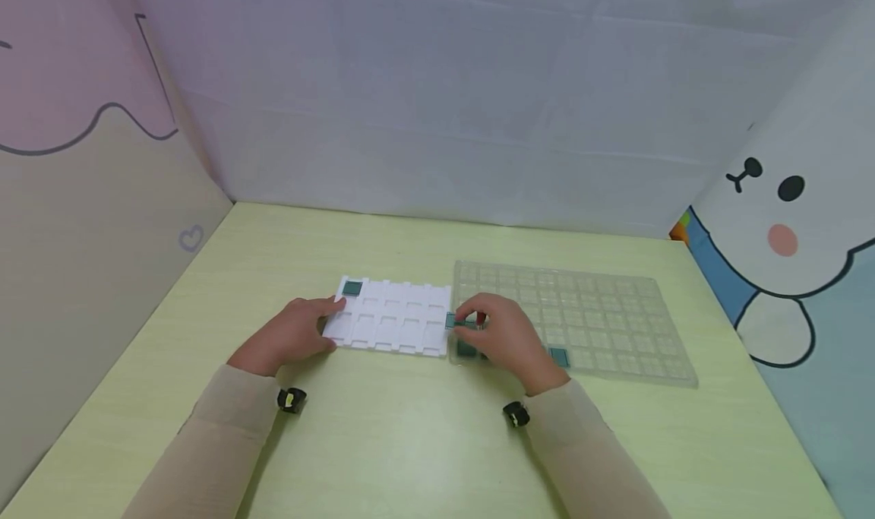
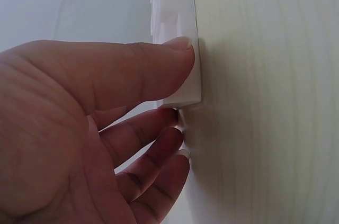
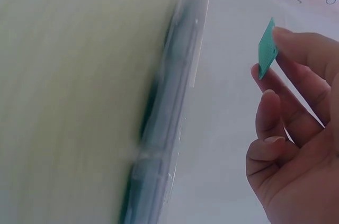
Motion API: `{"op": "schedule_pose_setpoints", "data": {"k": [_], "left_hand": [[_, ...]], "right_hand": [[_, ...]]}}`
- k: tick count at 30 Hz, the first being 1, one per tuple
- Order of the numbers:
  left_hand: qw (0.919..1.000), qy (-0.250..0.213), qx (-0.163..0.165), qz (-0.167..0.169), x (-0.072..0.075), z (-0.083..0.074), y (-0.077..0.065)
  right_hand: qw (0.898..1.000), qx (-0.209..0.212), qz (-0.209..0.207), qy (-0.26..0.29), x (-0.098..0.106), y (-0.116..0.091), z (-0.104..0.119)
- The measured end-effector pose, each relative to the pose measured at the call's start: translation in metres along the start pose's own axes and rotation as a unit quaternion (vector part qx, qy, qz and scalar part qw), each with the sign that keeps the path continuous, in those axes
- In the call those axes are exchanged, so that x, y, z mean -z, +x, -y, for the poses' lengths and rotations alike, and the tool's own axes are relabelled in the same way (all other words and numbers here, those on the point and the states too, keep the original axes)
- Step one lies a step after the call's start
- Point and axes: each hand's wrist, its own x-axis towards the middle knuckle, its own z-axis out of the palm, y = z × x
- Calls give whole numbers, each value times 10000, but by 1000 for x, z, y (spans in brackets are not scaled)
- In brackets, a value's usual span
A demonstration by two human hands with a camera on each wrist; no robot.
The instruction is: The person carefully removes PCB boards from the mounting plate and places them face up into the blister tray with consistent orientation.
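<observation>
My left hand grips the left end of a white compartment tray; in the left wrist view its thumb presses the tray's side near a corner. One green chip-like square lies in the tray's far left compartment. Between thumb and finger, my right hand pinches another thin green square, held tilted above the seam between the white tray and a clear plastic tray. More green squares sit in the clear tray's near row, one right of my wrist and one partly under my hand.
The two trays lie side by side on a pale wood-grain table. A white sheet hangs behind the table, and printed panels with cartoon drawings stand at both sides. Black wrist cameras sit at both cuffs.
</observation>
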Motion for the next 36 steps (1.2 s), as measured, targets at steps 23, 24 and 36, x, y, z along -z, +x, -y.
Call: {"op": "schedule_pose_setpoints", "data": {"k": [23,24,36], "left_hand": [[9998,70,202,53,-4,0,1],[9998,75,202,52,-3,-1,1],[9996,68,257,37,-3,0,2]], "right_hand": [[9993,-113,-100,328,18,-11,-30],[9993,-125,-101,340,19,-12,-32],[9983,-320,-94,483,27,-15,-54]]}}
